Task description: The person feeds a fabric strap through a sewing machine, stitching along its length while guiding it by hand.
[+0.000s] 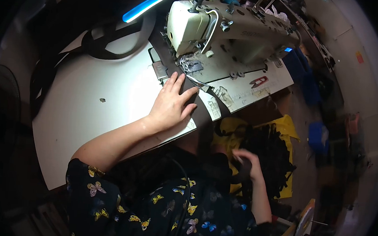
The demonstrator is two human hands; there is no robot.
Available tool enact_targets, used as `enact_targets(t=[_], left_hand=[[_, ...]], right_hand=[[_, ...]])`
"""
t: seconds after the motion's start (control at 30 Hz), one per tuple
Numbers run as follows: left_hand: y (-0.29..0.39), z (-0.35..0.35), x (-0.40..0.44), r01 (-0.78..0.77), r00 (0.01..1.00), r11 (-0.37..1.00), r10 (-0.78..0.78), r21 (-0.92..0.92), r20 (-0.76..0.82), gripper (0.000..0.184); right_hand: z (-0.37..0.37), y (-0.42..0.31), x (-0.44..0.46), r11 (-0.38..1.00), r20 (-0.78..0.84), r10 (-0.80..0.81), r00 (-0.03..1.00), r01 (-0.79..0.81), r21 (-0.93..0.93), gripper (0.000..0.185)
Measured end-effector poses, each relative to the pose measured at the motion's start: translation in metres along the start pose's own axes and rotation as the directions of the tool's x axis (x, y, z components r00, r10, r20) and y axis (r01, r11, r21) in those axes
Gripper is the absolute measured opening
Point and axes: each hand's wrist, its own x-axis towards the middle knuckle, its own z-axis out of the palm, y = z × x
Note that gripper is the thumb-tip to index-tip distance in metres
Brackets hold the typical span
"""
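While our wide-fingered left hand flattens dark fabric strip, part seems fed, rest crosses front edge of white table; right hand blurred, grip we cannot tell.

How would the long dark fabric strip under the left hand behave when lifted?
The strip would probably hang floppy, as it appears to bend over the edge of the white table. It is likely light, looking thin and narrow.

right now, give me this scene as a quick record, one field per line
left hand: spread on dark fabric strip
right hand: lowered, blurred, beside heaped dark strips on yellow sheeting; grip unclear
machine: cream sewing machine on white table
light: blue-cased lamp, lit
nearby: red snips, apparently, on the table
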Motion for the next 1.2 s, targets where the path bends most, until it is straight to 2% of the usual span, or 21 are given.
enact_targets(t=[0.03,0.07,0.13,0.2,0.23,0.27,0.33,0.4,0.43,0.53,0.57,0.63,0.7,0.73,0.77,0.8,0.87,0.93,1.03,1.13,1.2], left_hand=[[-0.001,0.000,-0.001,-0.001,1.000,1.000,0.001,-0.013,0.007,0.048],[-0.001,0.000,-0.001,-0.002,1.000,1.000,0.002,-0.012,0.007,0.048],[-0.002,-0.003,-0.001,-0.011,1.000,0.999,0.011,-0.043,0.008,0.049],[0.001,-0.015,0.000,0.006,0.996,0.998,0.000,-0.061,0.092,0.049],[-0.001,-0.009,0.001,0.001,0.999,0.996,0.002,-0.092,0.040,0.048],[-0.007,-0.006,0.001,-0.058,0.995,0.996,0.051,0.069,0.089,0.048],[-0.005,-0.006,-0.002,-0.022,0.996,1.000,0.022,0.003,0.087,0.049],[-0.002,-0.003,-0.001,-0.020,1.000,0.999,0.020,-0.034,0.009,0.048],[-0.003,-0.003,-0.001,-0.020,1.000,0.999,0.021,-0.036,0.012,0.049],[-0.003,-0.002,-0.002,-0.021,0.999,1.000,0.022,-0.015,0.028,0.048],[-0.002,-0.002,-0.002,-0.018,0.999,1.000,0.018,-0.006,0.029,0.048],[-0.001,-0.002,-0.001,-0.014,0.999,1.000,0.014,0.000,0.029,0.048],[-0.001,-0.002,-0.001,-0.009,1.000,1.000,0.010,-0.019,0.015,0.050],[-0.001,-0.002,-0.001,-0.013,1.000,1.000,0.013,-0.021,0.018,0.050],[-0.001,-0.003,-0.001,-0.009,1.000,1.000,0.010,-0.022,0.017,0.050],[0.000,-0.002,-0.001,-0.006,1.000,1.000,0.006,-0.025,0.016,0.050],[-0.001,-0.002,0.000,-0.006,1.000,0.999,0.006,-0.031,0.021,0.050],[-0.002,-0.002,-0.001,-0.003,1.000,0.999,0.004,-0.033,0.028,0.051],[-0.002,-0.003,-0.001,-0.014,1.000,0.999,0.015,-0.040,0.020,0.052],[-0.001,-0.005,0.000,-0.012,0.999,1.000,0.013,-0.021,0.029,0.050],[0.000,-0.005,0.000,-0.011,1.000,1.000,0.012,-0.017,0.029,0.050]], right_hand=[[0.037,-0.067,0.030,0.934,0.170,-0.329,0.929,0.346,-0.084,0.021],[0.064,-0.116,0.047,0.903,0.317,-0.427,0.847,0.418,0.099,0.018],[0.110,-0.176,0.062,0.771,0.375,-0.637,0.673,0.566,0.292,0.009],[0.130,-0.221,0.066,0.634,0.352,-0.773,0.528,0.671,0.385,0.010],[0.133,-0.236,0.063,0.602,0.306,-0.799,0.518,0.703,0.379,0.013],[0.133,-0.239,0.058,0.578,0.250,-0.816,0.521,0.745,0.334,0.018],[0.124,-0.228,0.056,0.468,0.127,-0.881,0.456,0.795,0.386,0.018],[0.114,-0.209,0.038,0.515,-0.112,-0.820,0.562,0.809,0.284,0.013],[0.097,-0.199,0.039,0.502,-0.112,-0.844,0.524,0.846,0.177,0.008],[0.035,-0.140,0.014,0.665,-0.216,-0.747,0.629,0.699,-0.265,0.010],[0.023,-0.131,-0.003,0.712,-0.272,-0.681,0.680,0.527,-0.465,0.016],[-0.005,-0.088,-0.031,0.800,-0.404,-0.537,0.740,0.296,-0.522,0.020],[-0.038,-0.039,-0.067,0.856,-0.376,-0.227,0.899,0.000,-0.517,0.028],[-0.050,-0.018,-0.087,0.755,-0.358,0.017,0.934,-0.246,-0.607,0.030],[-0.067,0.010,-0.104,0.637,-0.302,0.334,0.893,-0.450,-0.626,0.023],[-0.063,-0.004,-0.106,0.443,-0.171,0.672,0.720,-0.577,-0.686,0.027],[-0.050,-0.008,-0.107,0.089,-0.099,0.932,0.349,-0.485,-0.870,0.034],[-0.039,-0.024,-0.109,0.357,0.086,0.910,0.405,-0.664,-0.657,0.036],[-0.048,0.015,-0.116,0.508,0.161,0.838,0.521,-0.640,-0.576,0.029],[-0.053,0.030,-0.112,0.592,0.223,0.803,0.553,-0.693,-0.411,0.018],[-0.053,0.029,-0.107,0.561,0.251,0.828,0.502,-0.756,-0.336,0.011]])
